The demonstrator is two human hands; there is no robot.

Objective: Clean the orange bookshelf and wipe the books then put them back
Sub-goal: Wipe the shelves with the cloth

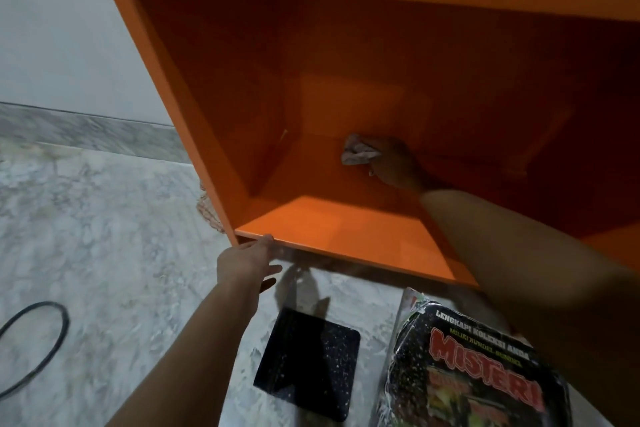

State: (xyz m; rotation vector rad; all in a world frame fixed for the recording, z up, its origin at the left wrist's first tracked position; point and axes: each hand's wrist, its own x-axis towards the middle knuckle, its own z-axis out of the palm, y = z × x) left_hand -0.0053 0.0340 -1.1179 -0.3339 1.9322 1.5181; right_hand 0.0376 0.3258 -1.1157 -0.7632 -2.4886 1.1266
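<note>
With the right hand [394, 163] gripping the cloth [358, 154], it should sweep the shelf [332, 236] corners while the open left hand [247, 262] steadies the edge.

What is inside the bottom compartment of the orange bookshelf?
Only the right hand pressing a grey cloth near the back of the bookshelf; no books. The arm covers part of the floor, and the right side is too dark to tell.

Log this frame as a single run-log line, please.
stage: wiping shelf interior | right hand: holds cloth at compartment back | left hand: on bookshelf front edge | books: on floor
</note>
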